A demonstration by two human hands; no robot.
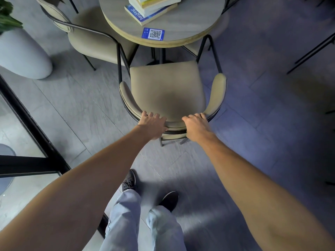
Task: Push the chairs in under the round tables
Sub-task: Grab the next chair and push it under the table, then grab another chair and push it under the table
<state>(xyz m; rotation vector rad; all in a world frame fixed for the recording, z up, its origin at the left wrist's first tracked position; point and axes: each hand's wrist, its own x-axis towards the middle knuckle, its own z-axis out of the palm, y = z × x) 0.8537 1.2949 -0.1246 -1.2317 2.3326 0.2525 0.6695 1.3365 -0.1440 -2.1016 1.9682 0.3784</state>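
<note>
A beige padded chair point(167, 87) with a black metal frame stands in front of me, its seat facing a round grey table point(190, 28). The seat's front edge lies just short of the table's rim. My left hand point(154, 124) grips the left part of the curved backrest. On the right part of the same backrest, my right hand point(196, 126) is closed. A second beige chair point(87, 37) stands at the table's left, its seat partly under the top.
A stack of books point(150, 8) and a blue QR-code card point(153, 34) lie on the table. A large grey planter point(21, 53) stands at the left. A black-framed glass partition point(27, 120) runs along the left. Black legs of other furniture point(311, 53) show at the right.
</note>
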